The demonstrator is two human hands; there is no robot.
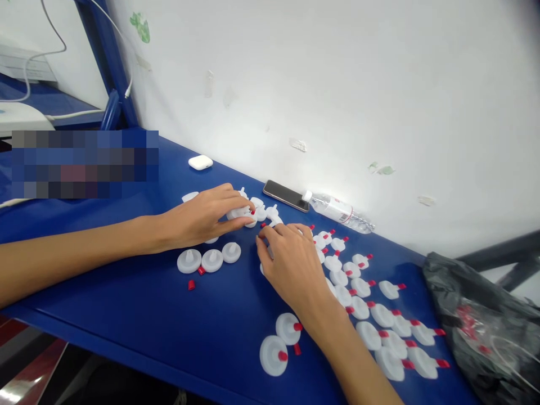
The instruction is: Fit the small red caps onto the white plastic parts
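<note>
My left hand [205, 216] reaches in from the left over a cluster of white plastic spouted lids [272, 212]. Its thumb and index fingertips come together at a small red cap [252, 212]. My right hand [291, 259] lies to the right, fingers bent and closed, and what they hold, if anything, is hidden. A white lid partly shows beneath it. Below my left hand stand three spouted lids [212, 260] without caps, beside two loose red caps [191, 285]. Nearer the front edge, two lids [273, 355] bear red caps, and another loose cap [297, 349] lies beside them.
Many red-capped lids [382, 315] spread over the right of the blue table [139, 315]. Along the wall lie a phone [286, 196], a clear bottle [340, 211] and a white earbud case [200, 162]. A black plastic bag [447, 281] holding red pieces sits far right.
</note>
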